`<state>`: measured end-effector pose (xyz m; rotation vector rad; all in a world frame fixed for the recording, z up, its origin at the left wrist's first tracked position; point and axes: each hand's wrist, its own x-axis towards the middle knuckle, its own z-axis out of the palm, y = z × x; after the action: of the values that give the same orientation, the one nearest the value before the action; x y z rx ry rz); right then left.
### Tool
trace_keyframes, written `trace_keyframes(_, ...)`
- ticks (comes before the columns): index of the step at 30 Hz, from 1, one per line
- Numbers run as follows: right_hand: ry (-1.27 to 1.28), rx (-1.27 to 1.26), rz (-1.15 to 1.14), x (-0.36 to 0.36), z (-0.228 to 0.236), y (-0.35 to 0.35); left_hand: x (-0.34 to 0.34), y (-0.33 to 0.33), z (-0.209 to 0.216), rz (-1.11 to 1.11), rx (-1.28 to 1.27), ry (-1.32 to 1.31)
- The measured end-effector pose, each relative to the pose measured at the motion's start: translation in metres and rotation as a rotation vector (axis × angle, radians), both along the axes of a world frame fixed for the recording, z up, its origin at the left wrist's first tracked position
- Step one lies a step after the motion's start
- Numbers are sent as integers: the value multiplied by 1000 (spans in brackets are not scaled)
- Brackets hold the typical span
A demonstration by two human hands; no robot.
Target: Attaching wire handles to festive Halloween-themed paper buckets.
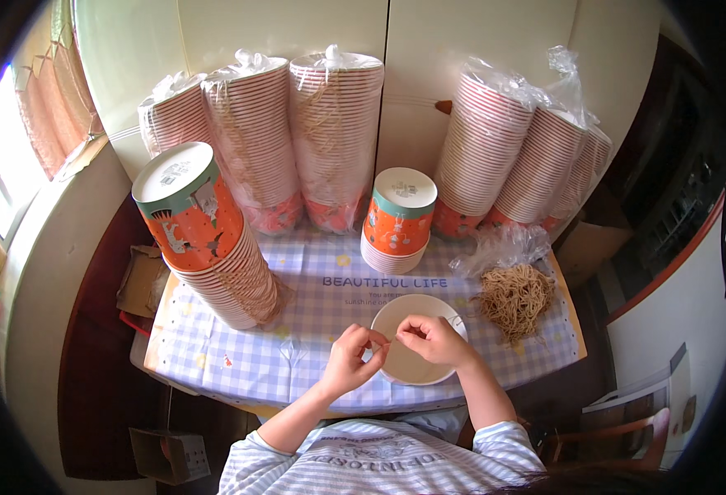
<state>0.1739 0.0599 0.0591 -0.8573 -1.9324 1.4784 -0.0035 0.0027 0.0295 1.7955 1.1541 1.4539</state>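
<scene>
Left of fingers, tall cup stack: could topple if bumped. Left hand pinched over white tub, right hand likewise; whether gripping anything, cannot tell. Right of fingers, tan strand pile: might tangle if tugged.

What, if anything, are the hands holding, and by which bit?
I can't tell for sure. The left hand and right hand seem to be pinching over the open white tub, but anything between their fingers is too small to make out.

Bare forearms angle inward, the 2 hands nearly meeting, fingers bent toward the thumbs.
</scene>
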Motion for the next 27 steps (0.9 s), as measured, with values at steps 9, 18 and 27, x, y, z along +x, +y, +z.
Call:
trace_keyframes(9,-118,88,76,0,13,-1,-3,9,8,-180,-251,-227)
trace_keyframes(18,-49,20,145,2,16,4,-8,9,6,-278,-297,-247)
trace_keyframes(27,-25,16,156,0,18,8,-12,12,9,-470,-491,-322)
